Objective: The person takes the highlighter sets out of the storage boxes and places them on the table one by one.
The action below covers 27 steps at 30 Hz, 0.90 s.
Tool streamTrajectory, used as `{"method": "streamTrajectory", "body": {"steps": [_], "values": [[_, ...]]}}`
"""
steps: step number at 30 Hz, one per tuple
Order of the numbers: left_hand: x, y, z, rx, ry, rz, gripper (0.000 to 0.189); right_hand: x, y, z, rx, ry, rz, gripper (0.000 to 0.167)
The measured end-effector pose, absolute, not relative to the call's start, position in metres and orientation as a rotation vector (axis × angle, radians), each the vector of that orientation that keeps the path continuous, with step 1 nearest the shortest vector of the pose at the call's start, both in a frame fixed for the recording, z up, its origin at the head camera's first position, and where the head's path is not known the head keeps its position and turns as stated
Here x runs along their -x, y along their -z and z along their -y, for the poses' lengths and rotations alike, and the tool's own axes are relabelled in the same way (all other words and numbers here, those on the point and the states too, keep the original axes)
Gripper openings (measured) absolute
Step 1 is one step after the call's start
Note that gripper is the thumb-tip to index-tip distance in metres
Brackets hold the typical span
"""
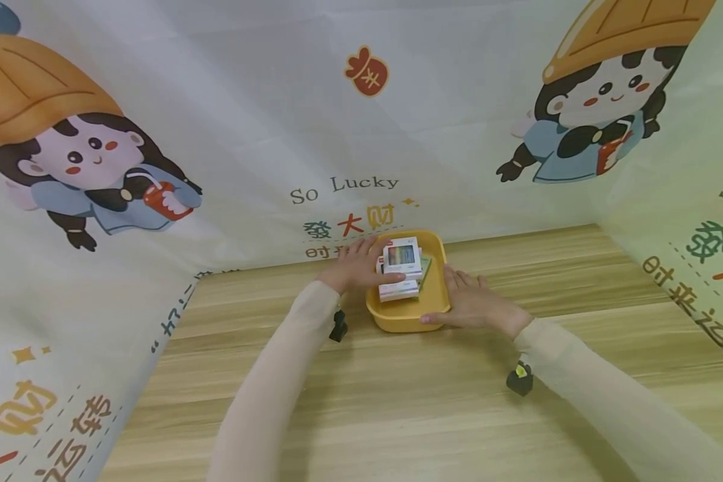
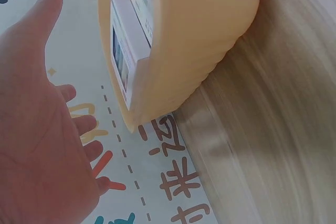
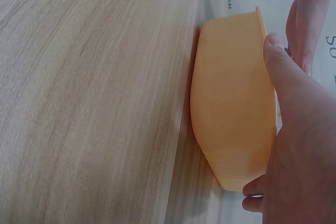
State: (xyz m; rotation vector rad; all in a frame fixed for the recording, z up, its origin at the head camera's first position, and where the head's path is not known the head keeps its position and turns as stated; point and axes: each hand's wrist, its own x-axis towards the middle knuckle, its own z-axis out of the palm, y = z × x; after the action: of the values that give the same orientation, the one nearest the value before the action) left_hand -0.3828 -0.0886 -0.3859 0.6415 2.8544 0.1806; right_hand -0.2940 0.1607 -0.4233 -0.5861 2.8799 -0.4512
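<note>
A yellow plastic basket (image 1: 436, 294) stands on the wooden table against the back wall. Inside it lie small white boxes (image 1: 401, 258), the top one with a multicoloured picture on its front, and a flat green item (image 1: 424, 268) partly under them. My left hand (image 1: 357, 264) is at the basket's left side, its thumb reaching over the boxes. In the left wrist view, that hand's thumb is extended and its palm holds nothing. My right hand (image 1: 476, 301) rests along the basket's right side, fingers fairly straight, thumb at the near rim. The right fingertips are partly hidden in the right wrist view.
A printed white cloth (image 1: 265, 134) with cartoon figures and lettering hangs behind and on both sides. The wooden table (image 1: 397, 402) stretches toward me from the basket. Small dark objects (image 1: 520, 380) hang by each wrist.
</note>
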Motion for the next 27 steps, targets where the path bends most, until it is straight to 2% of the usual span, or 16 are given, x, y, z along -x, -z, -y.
{"method": "streamTrajectory", "body": {"steps": [9, 27], "values": [[0.388, 0.373, 0.078, -0.692, -0.152, -2.866, 0.098, 0.293, 0.423, -0.16, 0.583, 0.452, -2.869, 0.121], [0.395, 0.361, 0.063, -0.567, -0.158, -2.828, 0.104, 0.295, 0.425, -0.16, 0.556, 0.443, -2.855, 0.123]]}}
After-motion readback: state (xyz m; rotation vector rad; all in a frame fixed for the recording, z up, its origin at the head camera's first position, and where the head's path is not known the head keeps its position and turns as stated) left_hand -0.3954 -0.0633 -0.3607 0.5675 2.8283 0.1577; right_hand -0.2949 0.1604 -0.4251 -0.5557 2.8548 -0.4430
